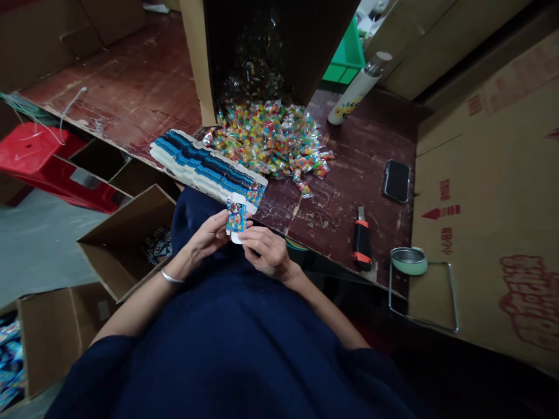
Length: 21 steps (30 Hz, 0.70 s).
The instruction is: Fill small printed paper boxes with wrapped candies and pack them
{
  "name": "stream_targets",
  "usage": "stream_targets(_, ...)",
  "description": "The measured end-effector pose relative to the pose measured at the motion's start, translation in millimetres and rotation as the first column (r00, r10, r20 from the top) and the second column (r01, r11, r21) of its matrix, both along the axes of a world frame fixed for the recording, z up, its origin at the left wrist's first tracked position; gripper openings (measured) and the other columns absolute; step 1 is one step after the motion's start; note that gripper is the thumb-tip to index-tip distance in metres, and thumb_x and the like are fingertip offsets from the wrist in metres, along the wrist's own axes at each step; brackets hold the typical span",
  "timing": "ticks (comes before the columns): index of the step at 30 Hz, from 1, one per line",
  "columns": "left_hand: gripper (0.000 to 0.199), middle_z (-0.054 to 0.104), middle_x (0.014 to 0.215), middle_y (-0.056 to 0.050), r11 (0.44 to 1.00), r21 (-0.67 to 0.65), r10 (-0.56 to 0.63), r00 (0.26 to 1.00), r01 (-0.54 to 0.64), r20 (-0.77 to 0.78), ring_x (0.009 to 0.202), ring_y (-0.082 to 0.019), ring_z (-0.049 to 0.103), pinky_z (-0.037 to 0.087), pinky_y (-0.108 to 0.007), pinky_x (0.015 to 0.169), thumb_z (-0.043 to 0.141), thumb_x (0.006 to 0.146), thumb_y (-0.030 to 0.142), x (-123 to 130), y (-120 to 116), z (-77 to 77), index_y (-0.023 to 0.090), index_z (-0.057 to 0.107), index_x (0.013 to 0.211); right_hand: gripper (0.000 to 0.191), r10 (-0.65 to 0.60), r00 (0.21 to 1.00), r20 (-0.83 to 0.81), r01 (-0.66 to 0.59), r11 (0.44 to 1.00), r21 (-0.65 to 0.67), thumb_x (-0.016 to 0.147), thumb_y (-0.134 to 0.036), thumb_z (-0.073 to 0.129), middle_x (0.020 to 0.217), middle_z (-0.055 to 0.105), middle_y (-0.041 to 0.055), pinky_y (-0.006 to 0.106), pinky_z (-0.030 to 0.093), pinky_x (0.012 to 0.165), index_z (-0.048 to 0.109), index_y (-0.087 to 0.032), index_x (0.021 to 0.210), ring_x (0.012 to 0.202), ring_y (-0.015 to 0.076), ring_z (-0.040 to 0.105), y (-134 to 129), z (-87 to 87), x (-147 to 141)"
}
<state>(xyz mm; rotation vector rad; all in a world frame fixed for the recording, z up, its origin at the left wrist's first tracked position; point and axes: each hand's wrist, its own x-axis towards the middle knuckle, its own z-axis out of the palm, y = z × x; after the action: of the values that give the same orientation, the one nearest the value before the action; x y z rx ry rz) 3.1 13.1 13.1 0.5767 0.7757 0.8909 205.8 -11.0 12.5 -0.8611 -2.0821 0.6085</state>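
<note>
Facing each other, left hand point(210, 234) and right hand point(269, 252) pinch a blue carton point(236, 215).

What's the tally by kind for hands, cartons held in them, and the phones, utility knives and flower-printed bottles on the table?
Hands, left and right: 2
Held carton: 1
Phone: 1
Utility knife: 1
Flower-printed bottle: 1
Total: 6

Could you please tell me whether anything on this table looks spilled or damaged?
Yes: clear plastic packets of multicoloured candy-like pieces spill from the brown cardboard box onto the dark-red wooden table, perhaps deliberately. The tabletop also looks damaged, with pale scratches.
</note>
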Motion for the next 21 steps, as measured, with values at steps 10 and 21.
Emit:
stream_targets(10, 0.063, 0.078, 0.120, -0.013, 0.954, 0.127, -0.256, 0.960, 0.270, -0.115, 0.114, -0.029, 0.073, 0.056, -0.035, 0.097, 0.099, 0.056, 0.031, -11, -7, 4.7, 0.017, 0.078, 0.114, 0.039, 0.081, 0.997, -0.017, -0.080, 0.896, -0.436, 0.087, -0.050, 0.078, 0.064, 0.064, -0.0068, 0.024, 0.046, 0.057, 0.063, -0.022, 0.110, 0.052, 0.0110, 0.057, 22, 30.6, 9)
stream_targets(21, 0.041, 0.077, 0.078, -0.003, 0.985, 0.052, 0.172, 0.972, -0.166, -0.162, 0.065, -0.012, 0.066, 0.055, -0.024, 0.066, 0.099, 0.056, 0.035, 13, -13, -0.9, 0.013, 0.079, 0.084, 0.039, -0.294, 0.927, -0.231, 0.109, 0.804, -0.585, 0.085, -0.058, 0.076, 0.091, 0.075, 0.0041, 0.030, 0.058, 0.070, 0.070, -0.021, 0.096, 0.080, 0.0198, 0.070, 11, 4.0, -7)
